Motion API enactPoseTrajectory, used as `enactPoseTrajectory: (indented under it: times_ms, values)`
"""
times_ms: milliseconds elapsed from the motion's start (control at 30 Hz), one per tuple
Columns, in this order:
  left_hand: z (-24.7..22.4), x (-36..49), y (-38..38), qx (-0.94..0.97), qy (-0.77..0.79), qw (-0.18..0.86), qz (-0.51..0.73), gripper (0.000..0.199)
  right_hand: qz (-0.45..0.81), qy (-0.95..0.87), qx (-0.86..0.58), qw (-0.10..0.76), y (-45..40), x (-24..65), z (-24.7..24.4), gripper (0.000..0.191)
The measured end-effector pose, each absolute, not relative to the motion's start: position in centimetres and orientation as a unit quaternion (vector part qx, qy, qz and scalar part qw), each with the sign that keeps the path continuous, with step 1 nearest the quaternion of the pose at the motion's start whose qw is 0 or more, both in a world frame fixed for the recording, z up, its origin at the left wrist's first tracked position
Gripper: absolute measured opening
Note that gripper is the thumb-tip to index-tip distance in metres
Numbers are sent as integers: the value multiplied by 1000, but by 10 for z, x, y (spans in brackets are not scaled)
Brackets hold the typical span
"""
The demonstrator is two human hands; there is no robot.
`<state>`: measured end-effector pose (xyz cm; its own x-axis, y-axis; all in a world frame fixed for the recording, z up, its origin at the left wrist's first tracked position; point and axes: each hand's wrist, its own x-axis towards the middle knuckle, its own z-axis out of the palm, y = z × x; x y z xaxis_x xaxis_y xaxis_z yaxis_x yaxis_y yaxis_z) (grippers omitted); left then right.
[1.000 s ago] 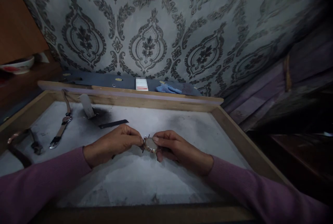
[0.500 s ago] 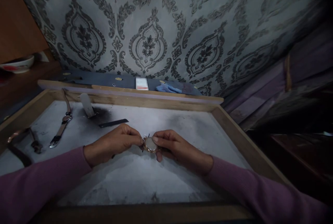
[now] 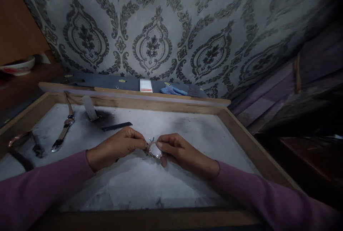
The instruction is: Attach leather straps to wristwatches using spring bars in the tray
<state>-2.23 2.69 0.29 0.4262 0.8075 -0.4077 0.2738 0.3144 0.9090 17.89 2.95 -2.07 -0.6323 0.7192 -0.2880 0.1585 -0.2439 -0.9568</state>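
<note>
A round wristwatch case [image 3: 155,150] with a gold-toned rim is held over the white-lined wooden tray [image 3: 128,188]. My right hand [image 3: 179,150] grips its right side, thumb on the upper edge of the round face. At the case's left edge, my left hand [image 3: 124,143] is closed in a pinch; its fingertips hide what exactly they hold there. Small thin dark pieces stick out by the upper left of the case, too small to name. Left of my hands lie a wristwatch [image 3: 68,121] with its strap laid out and a dark strip [image 3: 117,127].
A pale upright strap piece [image 3: 90,108] stands near the tray's back left. Curved dark straps [image 3: 20,152] lie at far left. Behind the tray's rim are a small white box [image 3: 146,85] and a blue cloth [image 3: 173,90]. A bowl [image 3: 20,65] sits on a shelf at left.
The watch case has tilted slightly, and its round face now looks brighter and shinier. Both hands keep nearly the same place and grip.
</note>
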Motion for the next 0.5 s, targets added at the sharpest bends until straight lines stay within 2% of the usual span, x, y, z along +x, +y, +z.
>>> enactPoseTrajectory:
  times_ms: [500]
  values:
    - [1,-23,28,546,494,649,192,15,699,-564,-389,205,30,180,-23,31]
